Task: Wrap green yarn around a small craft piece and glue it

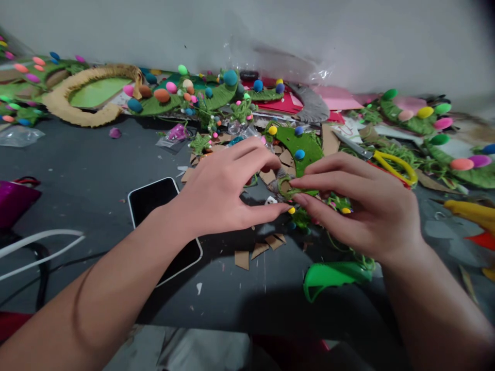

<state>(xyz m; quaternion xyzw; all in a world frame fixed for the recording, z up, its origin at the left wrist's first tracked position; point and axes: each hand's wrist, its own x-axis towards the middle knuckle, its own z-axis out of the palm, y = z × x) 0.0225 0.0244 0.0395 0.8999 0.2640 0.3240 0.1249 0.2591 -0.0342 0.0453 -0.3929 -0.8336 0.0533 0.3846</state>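
My right hand (359,201) pinches a small cardboard piece partly wrapped in green yarn (286,186) between thumb and fingers. Left of it, my left hand (224,188) reaches in with its thumb stretched out and its fingers bent, thumb and fingers apart. Its fingertips are partly hidden, close to the wrapped piece. Behind the hands lies a green curved shape (309,144) with coloured balls on it. Below them are brown cardboard scraps (242,259). A green plastic object (336,275) rests under my right hand.
A phone (180,265) lies under my left forearm. Yellow-handled scissors (394,167) lie at the right, near a yellow tool (469,211). Along the wall are a tan wrapped ring (58,105), a grey crescent (313,105) and ball-covered green shapes. White cable (42,234) loops at left.
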